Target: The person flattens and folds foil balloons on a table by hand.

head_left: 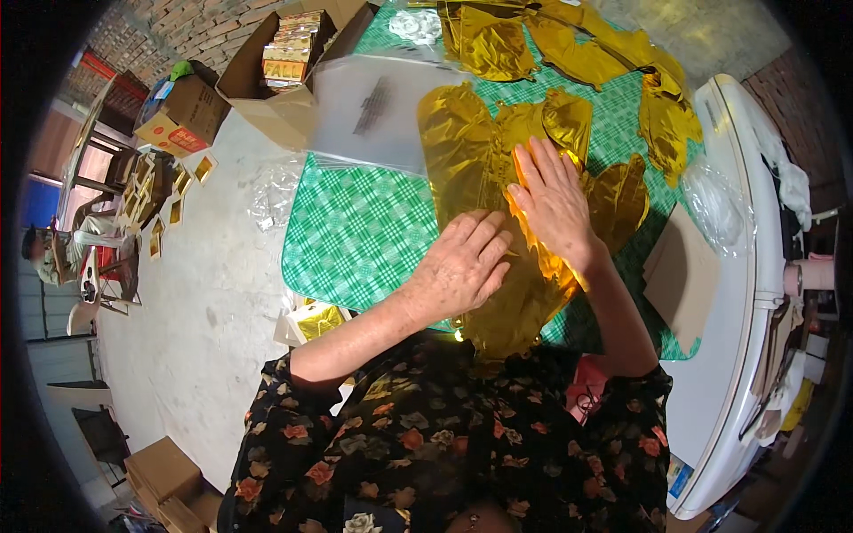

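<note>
**Flattening the Gold Foil Balloon on the Table**

Pressing is the step in hand, by the look of it. The crinkled gold foil balloon, deflated and shiny, lies on the green-and-white checked tablecloth, running from the near edge of the table toward its middle.

Your left hand rests palm down on the near-left part of the foil, fingers extended and close together; it grips nothing. Your right hand lies flat just beyond it, fingers spread slightly and pointing away from you, likewise gripping nothing. The two hands touch or nearly touch at the fingertips of the left.

Judged from this posture, you are smoothing or pressing the foil flat. The next move probably calls for even pressure worked along the foil, with one hand anchoring while the other slides, so that the sheet does not crease or slip off the near edge.

Beyond the hands, a clear plastic bag lies flat on the cloth, touching the far-left edge of the foil. More gold foil balloons lie in a loose heap at the far end of the table. An open cardboard box holding stacked packets stands off the far-left corner. A white appliance stands along the right side.
</note>
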